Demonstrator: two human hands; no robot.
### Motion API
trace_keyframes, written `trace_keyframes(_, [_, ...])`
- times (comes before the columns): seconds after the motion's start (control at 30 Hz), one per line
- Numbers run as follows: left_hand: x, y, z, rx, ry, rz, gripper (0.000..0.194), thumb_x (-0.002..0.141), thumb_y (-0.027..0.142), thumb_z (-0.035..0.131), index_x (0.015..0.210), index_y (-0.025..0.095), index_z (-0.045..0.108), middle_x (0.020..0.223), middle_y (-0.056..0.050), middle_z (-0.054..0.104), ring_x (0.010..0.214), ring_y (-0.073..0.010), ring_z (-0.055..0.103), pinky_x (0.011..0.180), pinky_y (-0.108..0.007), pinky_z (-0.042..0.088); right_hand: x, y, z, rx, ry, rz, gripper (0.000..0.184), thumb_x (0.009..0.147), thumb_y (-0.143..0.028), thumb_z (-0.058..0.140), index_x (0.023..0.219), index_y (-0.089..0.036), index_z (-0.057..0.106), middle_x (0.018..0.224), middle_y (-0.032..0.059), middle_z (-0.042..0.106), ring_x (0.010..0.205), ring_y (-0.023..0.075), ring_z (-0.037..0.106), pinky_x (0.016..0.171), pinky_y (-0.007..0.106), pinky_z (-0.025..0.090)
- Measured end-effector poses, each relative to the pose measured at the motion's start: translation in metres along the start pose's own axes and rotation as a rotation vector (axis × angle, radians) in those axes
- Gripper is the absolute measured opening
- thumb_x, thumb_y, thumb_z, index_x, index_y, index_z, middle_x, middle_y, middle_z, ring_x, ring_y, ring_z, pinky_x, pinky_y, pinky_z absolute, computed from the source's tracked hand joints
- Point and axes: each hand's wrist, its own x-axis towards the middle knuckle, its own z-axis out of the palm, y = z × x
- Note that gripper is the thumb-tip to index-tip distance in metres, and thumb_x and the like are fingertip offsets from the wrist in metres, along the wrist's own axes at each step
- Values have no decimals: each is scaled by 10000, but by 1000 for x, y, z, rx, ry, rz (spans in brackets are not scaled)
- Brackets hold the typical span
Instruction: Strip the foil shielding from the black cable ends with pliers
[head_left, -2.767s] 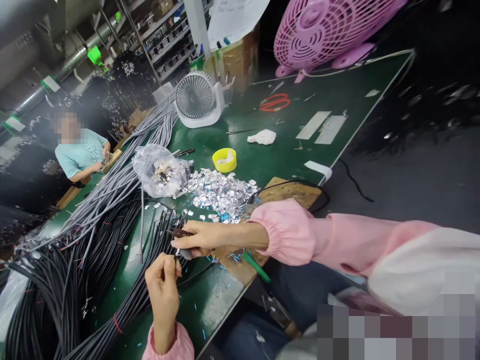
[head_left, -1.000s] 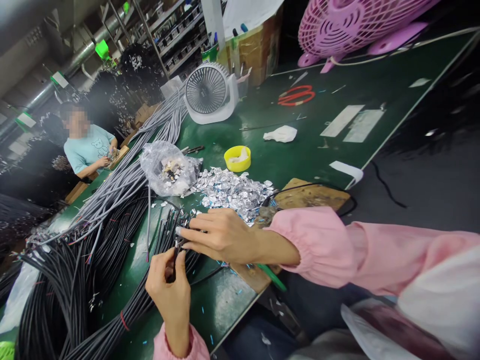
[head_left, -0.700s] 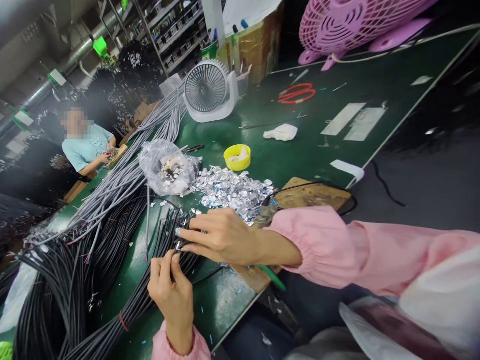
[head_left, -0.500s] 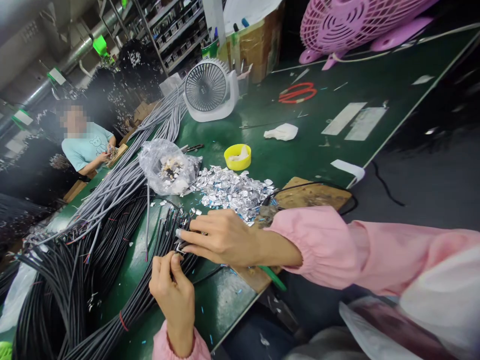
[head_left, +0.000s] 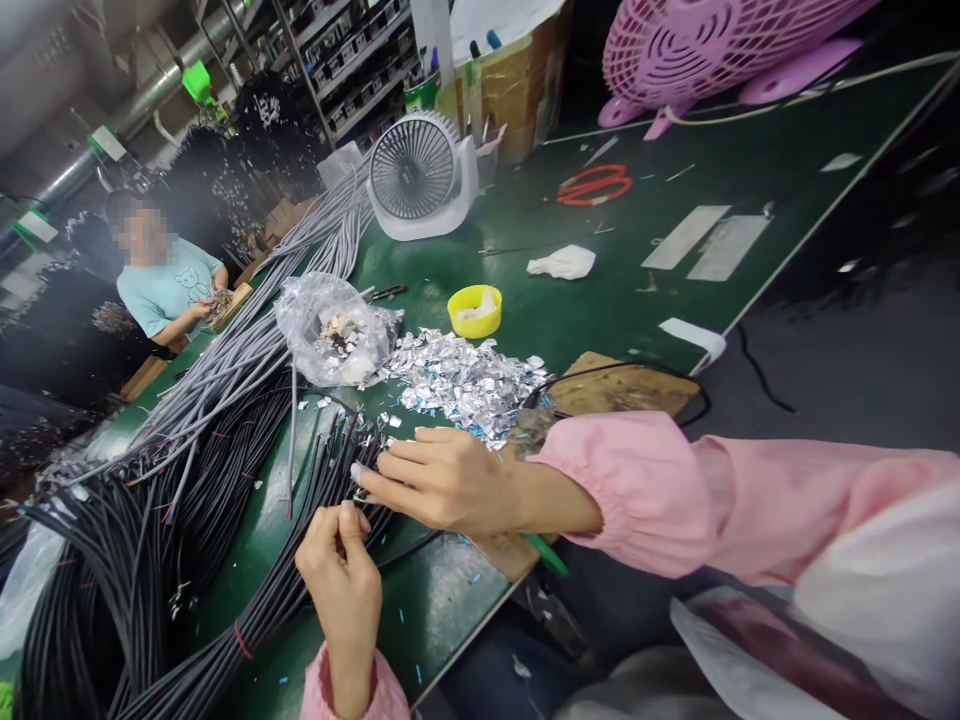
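My left hand (head_left: 341,575) is closed in a pinch on the end of a black cable (head_left: 352,505) from the bundle of black cables (head_left: 150,560) lying across the green table (head_left: 525,320). My right hand (head_left: 439,480) reaches in from the right. Its thumb and forefinger are closed on the same cable's tip, just above my left fingers. Both sleeves are pink. A green-handled tool (head_left: 544,553) lies under my right wrist on a wooden board (head_left: 622,385).
Behind the hands are a heap of foil scraps (head_left: 465,375), a plastic bag of small parts (head_left: 330,340), a yellow bowl (head_left: 474,310), grey cables (head_left: 247,350), a white fan (head_left: 420,175), red scissors (head_left: 596,185) and a pink fan (head_left: 697,50). A seated person (head_left: 169,285) works far left.
My right hand, which held a dark tool 2.8 s ago, now has its fingers on the cable tip. My left hand has kept its pinch on the cable and shifted slightly.
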Motion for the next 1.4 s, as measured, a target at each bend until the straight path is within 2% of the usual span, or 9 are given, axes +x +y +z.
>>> trace_keyframes(0.3, [-5, 3, 3, 103, 117, 62, 280, 865, 84, 403, 605, 185, 433, 542, 38, 446, 477, -92, 416, 497, -221, 298, -1, -2, 2, 4, -7, -13, 224, 880, -136, 421, 749, -163, 601, 570, -33, 568, 536, 102, 461, 500, 253, 239])
trace_keyframes(0.57, [-3, 4, 2, 66, 107, 79, 250, 884, 124, 399, 663, 178, 503, 572, 22, 481, 504, -102, 439, 498, -221, 319, 1, 1, 3, 64, -27, 50, 232, 898, -234, 447, 782, -146, 628, 586, -26, 582, 518, 101, 467, 491, 258, 247])
trace_keyframes(0.73, [-4, 1, -2, -49, 86, 5, 211, 884, 174, 409, 732, 183, 555, 628, 2, 557, 562, -120, 514, 540, -230, 374, 3, 2, -3, 296, -135, 305, 310, 918, -347, 414, 899, -157, 658, 684, 4, 626, 562, 92, 530, 492, 230, 290])
trace_keyframes(0.87, [-4, 0, -3, -91, 47, -5, 235, 886, 201, 401, 718, 191, 565, 636, -3, 570, 578, -129, 529, 543, -237, 389, 4, 4, -5, 488, -176, 471, 318, 856, -392, 510, 1014, -144, 634, 836, 40, 636, 671, 109, 573, 557, 215, 361])
trace_keyframes(0.93, [-4, 0, -3, -91, 51, 27, 220, 888, 191, 398, 744, 186, 564, 630, 0, 558, 567, -124, 524, 535, -233, 389, 3, 6, -4, 501, -212, 423, 264, 833, -327, 538, 995, -145, 638, 848, 44, 622, 655, 105, 555, 536, 213, 347])
trace_keyframes(1.07, [-5, -2, -1, -62, 36, 91, 216, 890, 167, 392, 758, 172, 563, 627, -2, 525, 545, -114, 509, 516, -227, 387, 5, 14, -7, 444, -395, 152, 161, 784, -137, 518, 870, -135, 653, 760, 22, 589, 532, 78, 441, 452, 226, 227])
trace_keyframes(1.27, [-8, -8, 5, -154, -256, 153, 228, 871, 162, 411, 766, 184, 613, 650, -14, 523, 538, -109, 515, 497, -221, 389, 16, 23, -20, 440, -798, -55, 90, 740, -135, 581, 673, -118, 639, 688, 5, 564, 476, 68, 289, 449, 253, 159])
trace_keyframes(1.33, [-9, -9, 5, -182, -339, 159, 240, 868, 164, 414, 746, 190, 619, 651, -16, 526, 540, -109, 515, 498, -220, 387, 17, 25, -19, 524, -874, -61, 95, 732, -161, 601, 664, -115, 650, 683, 14, 573, 488, 72, 300, 458, 248, 185])
trace_keyframes(1.4, [-9, -11, 4, -201, -399, 154, 250, 871, 165, 403, 752, 191, 622, 662, -20, 529, 553, -112, 518, 508, -222, 391, 16, 28, -15, 641, -880, -34, 95, 729, -166, 599, 677, -116, 661, 673, 19, 578, 512, 80, 349, 477, 239, 229])
